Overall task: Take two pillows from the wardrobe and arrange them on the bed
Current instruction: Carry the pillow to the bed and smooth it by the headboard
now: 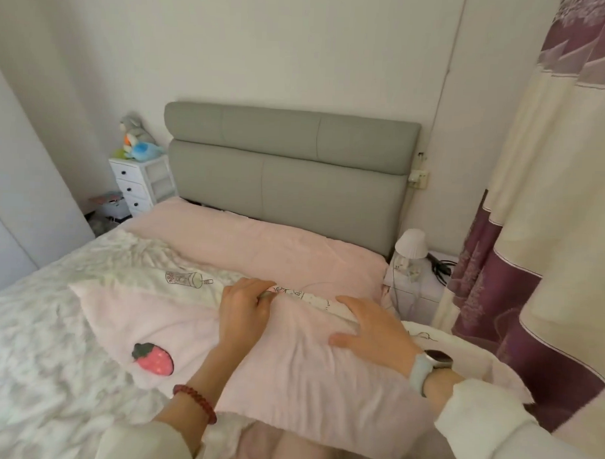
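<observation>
While both hands work at the near side of the bed (33, 323), a pink pillow (289, 373) bearing a strawberry patch (152, 358) lies flat across the white patterned quilt (45, 289), its long axis running from 9 o'clock to 3 o'clock. At the pillow's far edge, toward 12 o'clock, the left hand (243, 313) curls its fingers over the seam, apparently pinching the cover's edge, though the exact grasp is partly hidden. Just to its 3 o'clock, the right hand (373, 329) lies flat with fingers spread, pressing on the pillow's top right corner. A red bead bracelet (195, 402) circles the left wrist; a watch (430, 366) sits on the right.

Beyond the pillow, at 12 o'clock, a long pink bolster (259, 245) rests against the grey padded headboard (289, 167). At 10 o'clock stands a white drawer unit (138, 184) topped with soft toys (138, 139). At 2 o'clock a small white lamp (410, 245) sits on a bedside table (419, 291), beside a purple-and-cream curtain (549, 203).
</observation>
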Available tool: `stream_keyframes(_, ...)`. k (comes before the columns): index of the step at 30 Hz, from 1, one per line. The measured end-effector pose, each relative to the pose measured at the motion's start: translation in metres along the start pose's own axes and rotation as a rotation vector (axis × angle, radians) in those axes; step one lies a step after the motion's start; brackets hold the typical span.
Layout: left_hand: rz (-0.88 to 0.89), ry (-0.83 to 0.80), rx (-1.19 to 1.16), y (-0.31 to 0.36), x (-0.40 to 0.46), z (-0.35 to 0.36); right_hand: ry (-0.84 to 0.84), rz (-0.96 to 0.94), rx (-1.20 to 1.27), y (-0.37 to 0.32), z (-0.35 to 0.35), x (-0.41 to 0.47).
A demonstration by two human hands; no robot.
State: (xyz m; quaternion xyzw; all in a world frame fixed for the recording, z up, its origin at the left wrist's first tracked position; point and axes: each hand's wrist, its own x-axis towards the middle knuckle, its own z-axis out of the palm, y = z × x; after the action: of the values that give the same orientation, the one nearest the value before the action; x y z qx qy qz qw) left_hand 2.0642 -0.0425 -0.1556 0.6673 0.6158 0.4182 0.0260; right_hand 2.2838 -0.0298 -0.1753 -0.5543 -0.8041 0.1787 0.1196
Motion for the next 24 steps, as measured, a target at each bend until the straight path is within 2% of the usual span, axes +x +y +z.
stream_keyframes(2, 0.022, -0.017, 0.014, -0.001, 0.027, 0.027, 0.02, 0.008, -0.003, 0.023, -0.001, 0.028)
stream_keyframes(6, 0.088, 0.01, 0.053, -0.01, 0.098, 0.087, 0.196, -0.018, 0.082, 0.063, -0.006, 0.101)
stream_keyframes(11, 0.022, 0.096, 0.107, -0.045, 0.23, 0.168, 0.355, -0.078, -0.004, 0.11, -0.037, 0.244)
stream_keyframes(16, -0.048, 0.217, 0.133, -0.074, 0.361, 0.221, 0.483, -0.159, -0.133, 0.125, -0.084, 0.374)
stream_keyframes(19, -0.064, 0.281, 0.138, -0.093, 0.403, 0.241, 0.473, -0.187, -0.115, 0.128, -0.09, 0.428)
stream_keyframes(21, -0.133, 0.28, 0.146, -0.117, 0.411, 0.257, 0.378, -0.186, -0.068, 0.134, -0.08, 0.459)
stream_keyframes(24, -0.327, 0.13, 0.198, -0.163, 0.402, 0.287, 0.158, -0.208, -0.024, 0.151, -0.04, 0.493)
